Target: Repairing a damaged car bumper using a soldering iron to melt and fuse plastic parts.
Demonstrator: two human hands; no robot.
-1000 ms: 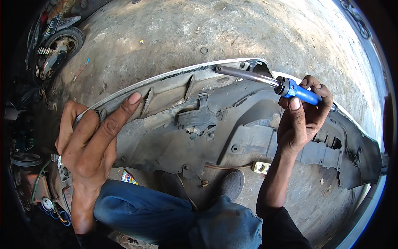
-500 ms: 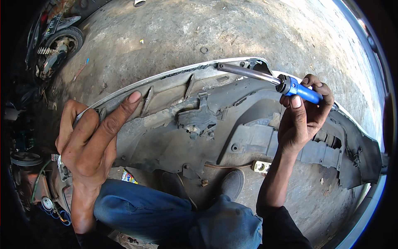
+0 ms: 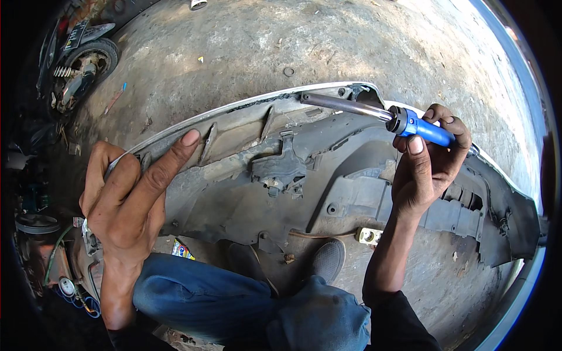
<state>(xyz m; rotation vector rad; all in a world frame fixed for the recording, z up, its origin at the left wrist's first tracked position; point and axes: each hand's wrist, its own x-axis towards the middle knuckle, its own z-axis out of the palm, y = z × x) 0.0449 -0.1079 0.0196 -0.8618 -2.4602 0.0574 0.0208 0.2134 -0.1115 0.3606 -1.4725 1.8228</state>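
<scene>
A car bumper (image 3: 234, 199) lies across in front of me, its dark ribbed inner side up and its white rim curving along the far side. My left hand (image 3: 132, 196) grips the bumper's left part, fingers curled over the rim and index finger stretched along the inside. In my right hand (image 3: 430, 155) is a soldering iron (image 3: 430, 131), held by its blue handle between thumb and fingers. Its metal barrel points left, with the tip end at the bumper's upper edge, beside a dark, rough seam (image 3: 257, 102). Whether the tip touches the plastic, I cannot tell.
A white power socket (image 3: 369, 235) with a brown cord lies on the floor near my shoes (image 3: 329, 260). At the far left stands a motorcycle (image 3: 82, 73). A pressure gauge (image 3: 67, 286) with hoses is at the lower left. A small ring (image 3: 288, 71) lies beyond the bumper.
The soldering iron's tip has shifted slightly left along the bumper's edge, and its barrel sits a little lower. My left hand is nearly still.
</scene>
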